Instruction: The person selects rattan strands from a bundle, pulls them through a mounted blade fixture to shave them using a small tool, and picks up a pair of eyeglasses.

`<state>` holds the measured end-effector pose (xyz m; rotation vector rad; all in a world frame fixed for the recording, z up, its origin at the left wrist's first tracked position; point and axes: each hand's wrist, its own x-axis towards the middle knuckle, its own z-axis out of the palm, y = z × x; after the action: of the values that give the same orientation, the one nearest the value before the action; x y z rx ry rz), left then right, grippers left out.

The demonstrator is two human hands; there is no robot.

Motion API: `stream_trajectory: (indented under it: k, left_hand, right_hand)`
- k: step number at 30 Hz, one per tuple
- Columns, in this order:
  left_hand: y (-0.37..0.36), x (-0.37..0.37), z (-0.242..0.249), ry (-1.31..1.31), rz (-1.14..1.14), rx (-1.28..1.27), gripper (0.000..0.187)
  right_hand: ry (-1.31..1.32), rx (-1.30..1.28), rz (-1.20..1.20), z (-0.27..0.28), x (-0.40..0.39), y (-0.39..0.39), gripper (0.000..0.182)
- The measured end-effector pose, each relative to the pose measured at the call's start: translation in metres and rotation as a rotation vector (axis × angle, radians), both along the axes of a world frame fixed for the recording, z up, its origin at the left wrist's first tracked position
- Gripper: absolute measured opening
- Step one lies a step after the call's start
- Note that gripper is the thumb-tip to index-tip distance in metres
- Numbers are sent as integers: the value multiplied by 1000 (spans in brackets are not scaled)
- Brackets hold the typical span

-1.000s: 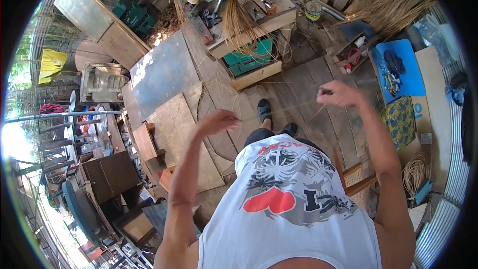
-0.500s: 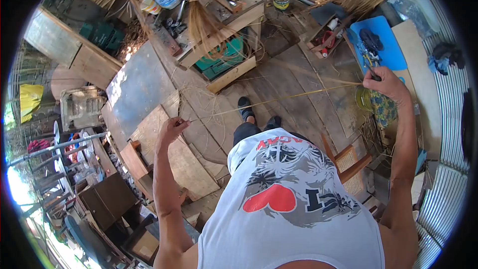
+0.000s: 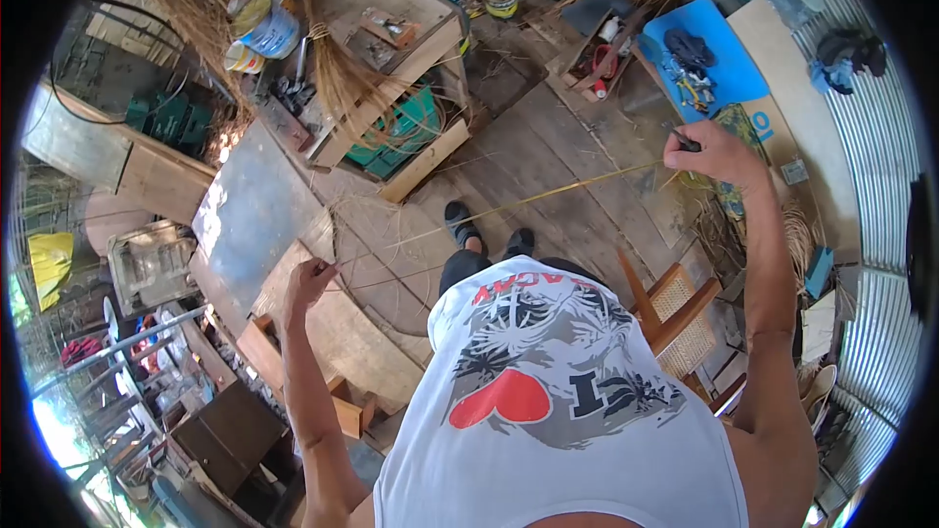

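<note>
A long thin yellowish strip (image 3: pixel 548 193) stretches across the front of my body between my two hands. My left hand (image 3: pixel 311 283) pinches its thin end at the left, above a board. At the right, my right hand (image 3: pixel 717 152) is closed on the other end and also on a small dark-handled tool (image 3: pixel 688 143), whose blade is hard to make out. The strip runs above the plank floor (image 3: pixel 548 137) and my feet.
Ahead stands a wooden workbench (image 3: pixel 421 34) with a bundle of fibres (image 3: pixel 337 68), paint buckets (image 3: pixel 266 27) and a green crate (image 3: pixel 401 132). A blue tray (image 3: pixel 724 78) with tools lies at the right. A woven-cane wooden frame (image 3: pixel 685 323) is near my right side.
The view has shifted, so the bench and tray appear further left. Both hands also appear further left in view, with the strip still stretched between them.
</note>
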<state>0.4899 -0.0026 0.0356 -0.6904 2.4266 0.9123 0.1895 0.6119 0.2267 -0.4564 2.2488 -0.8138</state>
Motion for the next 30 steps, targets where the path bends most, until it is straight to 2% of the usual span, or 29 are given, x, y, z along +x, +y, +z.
stream_trajectory:
  k: [4, 7, 8, 10, 13, 15, 21, 23, 26, 28, 29, 30]
  left_hand:
    - [-7, 2, 16, 40, 2, -2, 45]
    - [1, 0, 47, -9, 34, -20, 45]
    - [-4, 3, 48, -17, 44, -32, 45]
    - [-10, 7, 47, -25, 59, 44, 39]
    - [-4, 5, 61, -13, 57, 45, 39]
    - [-3, 3, 63, 18, 37, 47, 40]
    - [-7, -13, 70, -104, -13, -35, 42]
    - [-15, -12, 62, -131, -66, -24, 34]
    - [-25, -7, 58, -215, -257, -58, 27]
    - [-43, 7, 40, -304, -254, -18, 26]
    - [-51, 13, 31, -342, -268, -41, 28]
    - [-54, 16, 22, -379, -280, -64, 29]
  right_hand:
    - [-43, 16, -3, -16, -1, 6, 17]
    - [23, 51, 14, -37, -1, 13, 17]
    - [15, 39, 24, -44, -2, 14, 17]
    - [-170, 43, -73, -53, -3, 19, 18]
    - [-243, 73, -144, -68, -3, 26, 17]
    - [-259, 60, -155, -75, -2, 30, 18]
    - [-294, 43, -188, -78, 5, 37, 19]
    - [-287, 70, -208, -75, 7, 44, 20]
    - [-173, 136, -187, -90, 3, 73, 22]
    - [283, 96, -250, -115, -4, 110, 21]
    - [529, 260, -372, -122, -8, 123, 26]
    - [535, 272, -391, -128, -13, 133, 26]
